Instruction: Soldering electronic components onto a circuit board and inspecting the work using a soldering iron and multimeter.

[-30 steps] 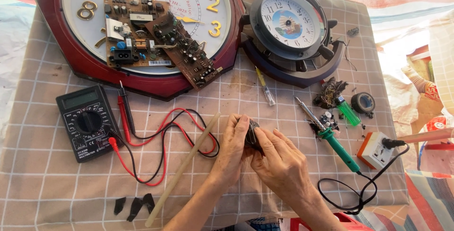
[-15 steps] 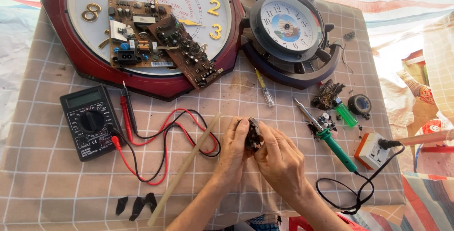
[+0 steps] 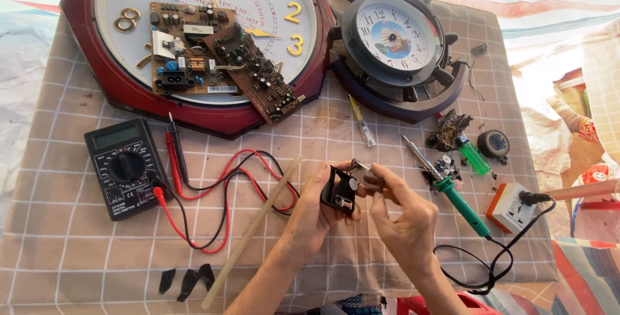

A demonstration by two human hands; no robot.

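My left hand (image 3: 311,219) grips a small black clock movement (image 3: 340,188), held a little above the checked cloth (image 3: 77,250). My right hand (image 3: 403,221) pinches a small part on the top right of that movement with thumb and forefinger. Both hands meet at the lower centre. A thin wooden stick (image 3: 253,230) lies slanted just left of my left hand. A green-handled soldering iron (image 3: 452,192) rests just right of my right hand.
A black multimeter (image 3: 123,168) with red and black leads (image 3: 219,192) lies at left. A big red wall clock (image 3: 194,44) carries two circuit boards (image 3: 213,57). A ship-wheel clock (image 3: 397,47), a small screwdriver (image 3: 361,121), a white and orange socket (image 3: 513,206) and small parts are at right.
The view has shifted slightly. My hands have turned the black movement a little; my right fingers now pinch its upper edge.
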